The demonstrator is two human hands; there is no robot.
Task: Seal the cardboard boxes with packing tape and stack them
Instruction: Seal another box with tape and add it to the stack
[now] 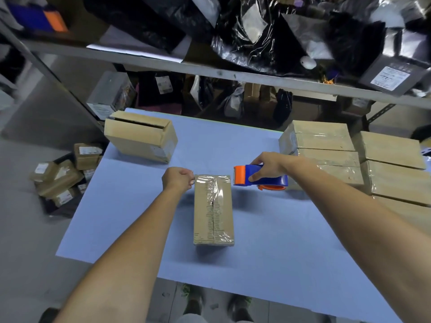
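Cardboard box [213, 210], mid-table [279, 229], seam taped; your left hand [178, 180] curls at its far-left corner, pinch on tape [213, 185] not discernible. Your right hand [268, 165] grips the dispenser [261, 178] just beside the far end. Risk: wrinkled tape at that end may lift if you stack it unpressed.

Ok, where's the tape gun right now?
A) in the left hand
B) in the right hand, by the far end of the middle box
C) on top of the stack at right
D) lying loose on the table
B: the right hand grips the tape gun just right of the far end of the box, while the left hand is at that box's far left corner.
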